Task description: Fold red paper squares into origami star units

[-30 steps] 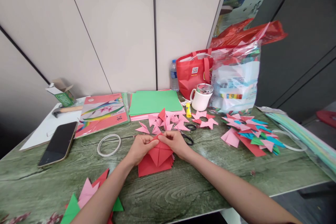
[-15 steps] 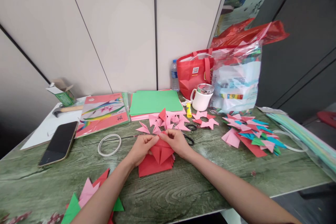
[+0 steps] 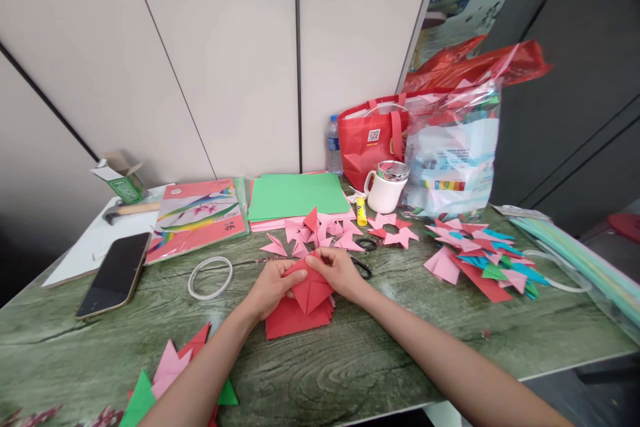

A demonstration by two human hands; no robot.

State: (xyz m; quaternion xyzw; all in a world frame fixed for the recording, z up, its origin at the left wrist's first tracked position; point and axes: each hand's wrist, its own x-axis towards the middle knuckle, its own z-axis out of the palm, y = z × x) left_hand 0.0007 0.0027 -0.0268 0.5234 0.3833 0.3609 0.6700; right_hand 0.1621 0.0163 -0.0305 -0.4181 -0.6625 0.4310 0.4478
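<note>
Both of my hands work a folded red paper piece [image 3: 310, 290] just above a small stack of red paper squares [image 3: 287, 321] on the green wood-grain table [image 3: 350, 367]. My left hand [image 3: 270, 287] pinches the piece's left edge. My right hand [image 3: 337, 270] presses on its upper right edge. Black scissors [image 3: 361, 268] lie partly hidden behind my right hand. A heap of folded pink paper shapes [image 3: 320, 235] sits right behind my hands.
A phone [image 3: 114, 273], a white tape ring [image 3: 210, 277] and a paper pack [image 3: 197, 217] lie to the left. Green sheets [image 3: 295, 195], a yellow glue stick [image 3: 361, 211], a white mug [image 3: 385, 188], a red bag [image 3: 370, 137] and a plastic bag [image 3: 450, 160] stand behind. Mixed folded shapes [image 3: 480, 257] lie right, more [image 3: 165, 373] at front left.
My fingers have shifted on the red piece, and its flap is now folded in more tightly. The hands stay in the same place.
</note>
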